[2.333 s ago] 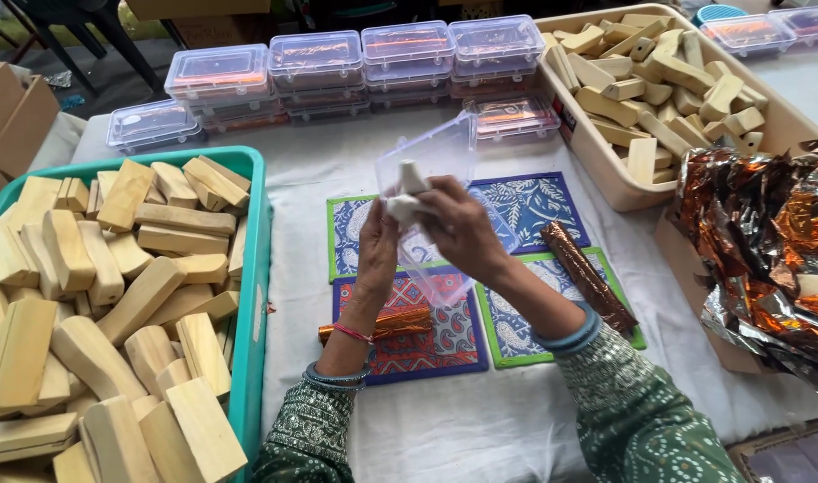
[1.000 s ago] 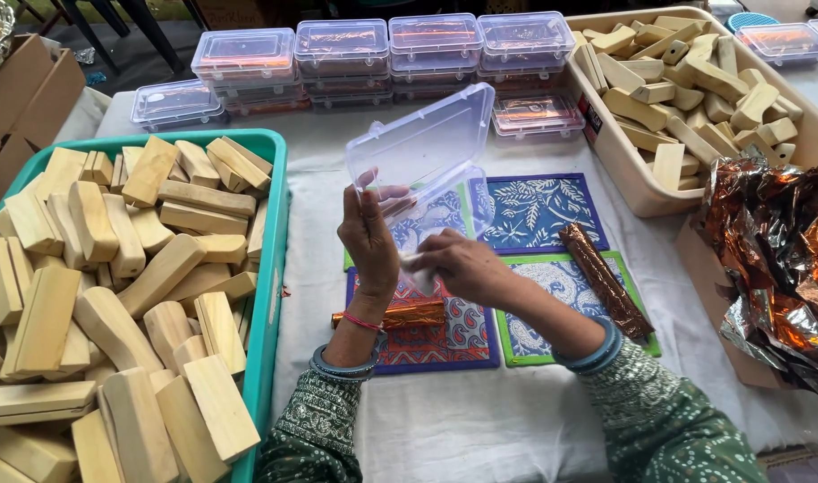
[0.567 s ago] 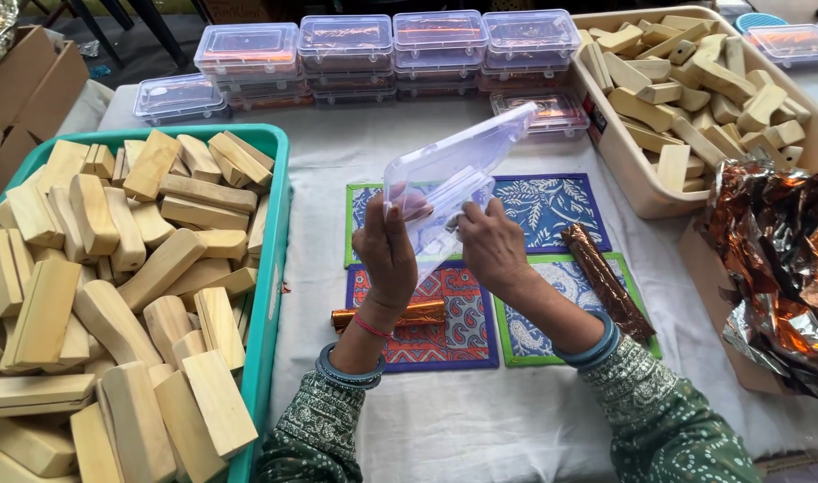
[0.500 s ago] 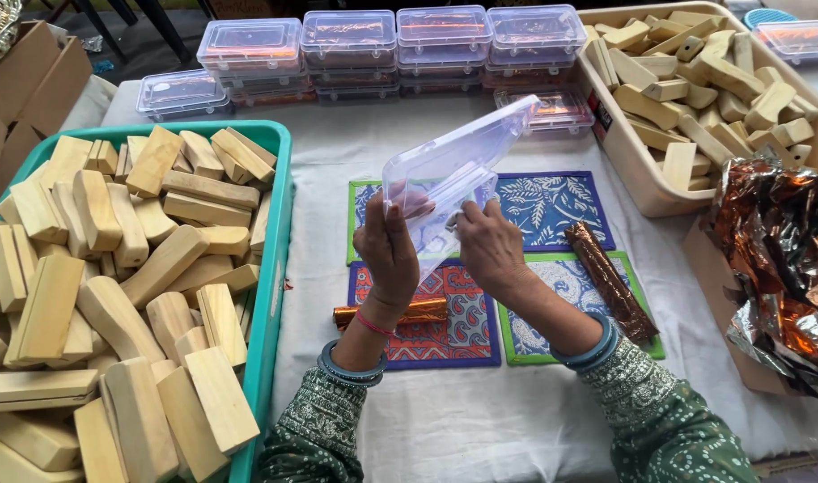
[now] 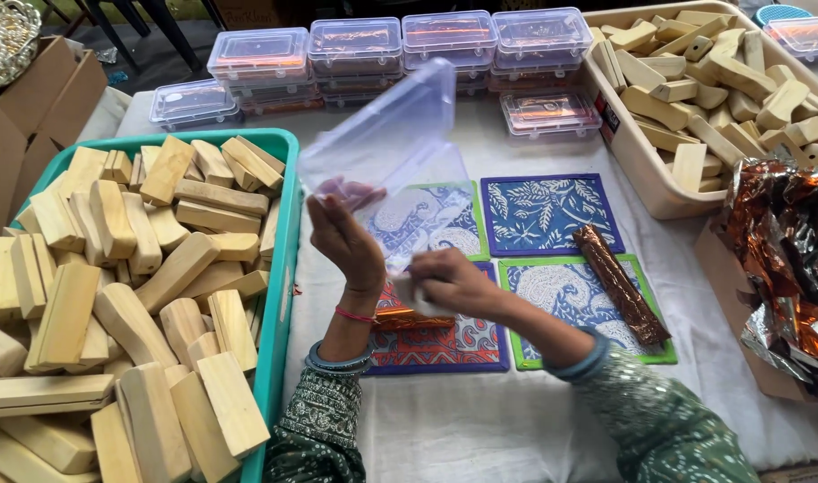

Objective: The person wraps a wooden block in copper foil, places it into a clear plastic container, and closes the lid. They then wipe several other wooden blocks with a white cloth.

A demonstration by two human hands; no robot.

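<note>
Above the counter my left hand grips an open clear plastic box; right hand closes on a white wad, apparently wiping step; next needs reaching inside.

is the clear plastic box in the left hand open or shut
Open. The clear plastic box held up by the left hand has its hinged lid swung up and away from the base, leaving a wide gap between them.
</note>
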